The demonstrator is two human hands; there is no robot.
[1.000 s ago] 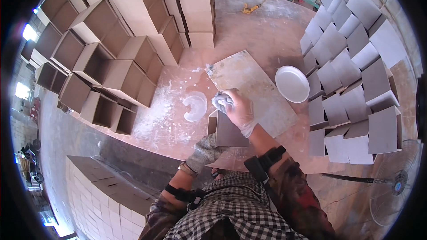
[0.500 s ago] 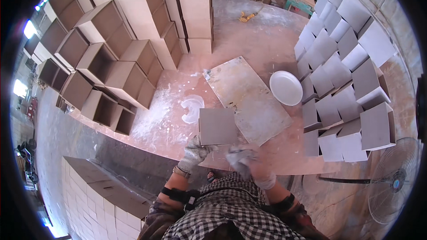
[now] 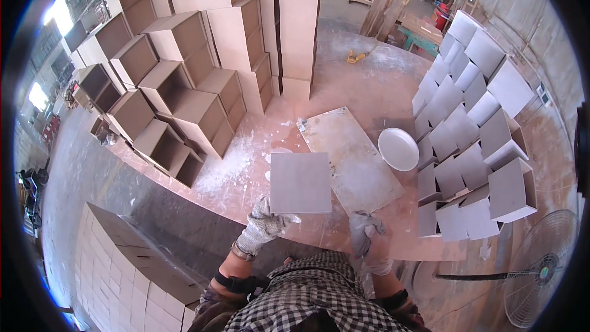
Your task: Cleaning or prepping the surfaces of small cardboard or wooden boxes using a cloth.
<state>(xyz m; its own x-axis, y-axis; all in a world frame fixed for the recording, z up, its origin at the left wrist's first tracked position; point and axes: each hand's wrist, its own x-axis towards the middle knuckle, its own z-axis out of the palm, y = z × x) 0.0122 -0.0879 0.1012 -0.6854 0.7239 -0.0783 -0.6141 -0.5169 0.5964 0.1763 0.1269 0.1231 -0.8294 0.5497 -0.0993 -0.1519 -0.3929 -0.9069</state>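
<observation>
Head view: square-faced grey box (image 3: 301, 182) sits just beyond the left hand (image 3: 261, 224), its flat face toward the camera. Knit-gloved fingers meet the near-left corner; whether they clamp or merely steady it, cannot tell. Right hand (image 3: 380, 252), slightly blurred, is closed round a bunched grey cloth (image 3: 364, 232), apart from the box. Change: a second ago this hand and cloth were at the box's top; now both are down nearer the body, leaving the face uncovered. Reads as a break in cloth contact, left hand alone minding the box. Beyond the right hand, on the surface (image 3: 362, 80): stained board (image 3: 362, 172), then white dish (image 3: 398, 149).
</observation>
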